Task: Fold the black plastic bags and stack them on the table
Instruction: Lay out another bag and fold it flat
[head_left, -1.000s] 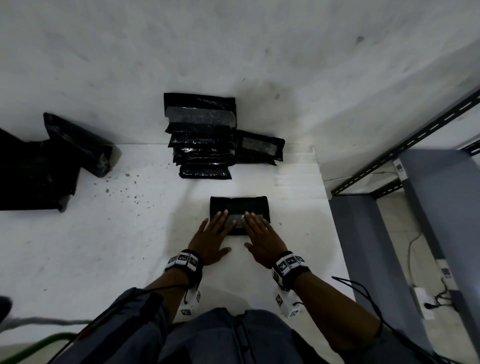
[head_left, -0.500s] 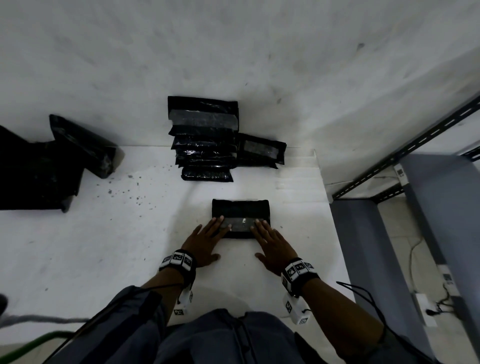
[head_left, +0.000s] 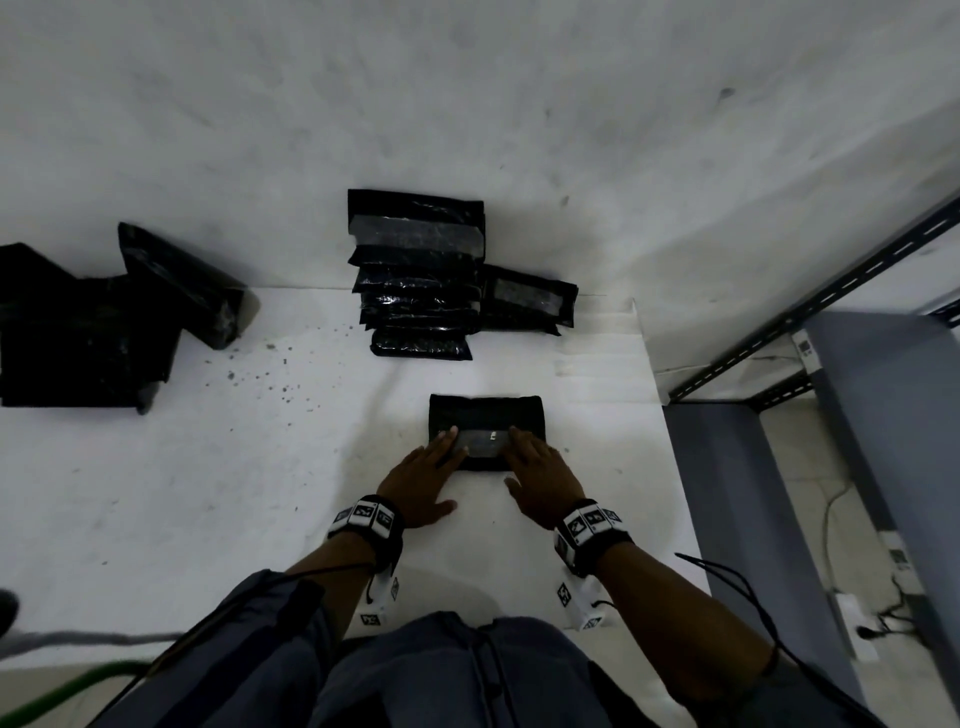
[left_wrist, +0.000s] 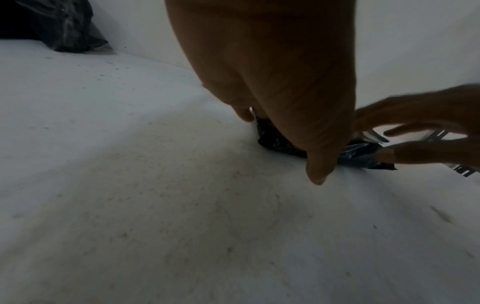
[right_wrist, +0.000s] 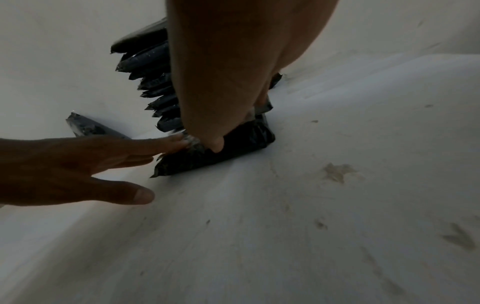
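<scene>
A folded black plastic bag (head_left: 485, 415) lies flat on the white table (head_left: 208, 493), right in front of me. My left hand (head_left: 423, 475) presses its near left part with straight fingers, and my right hand (head_left: 537, 475) presses its near right part the same way. Both thumbs lie on the table. In the right wrist view the bag (right_wrist: 233, 152) sits under the right fingers, with the left hand (right_wrist: 78, 164) reaching in from the left. A tall stack of folded black bags (head_left: 418, 275) stands at the wall behind. The left wrist view shows the bag (left_wrist: 361, 154) beneath both hands.
One more folded bag (head_left: 527, 301) lies right of the stack. A heap of unfolded black bags (head_left: 88, 332) fills the far left of the table. The table's right edge (head_left: 670, 467) drops off to grey metal shelving (head_left: 831, 467) and cables on the floor.
Both hands slid apart along the folded bag and then drew back toward its near edge, fingers still flat on it. The bag stayed where it was.
</scene>
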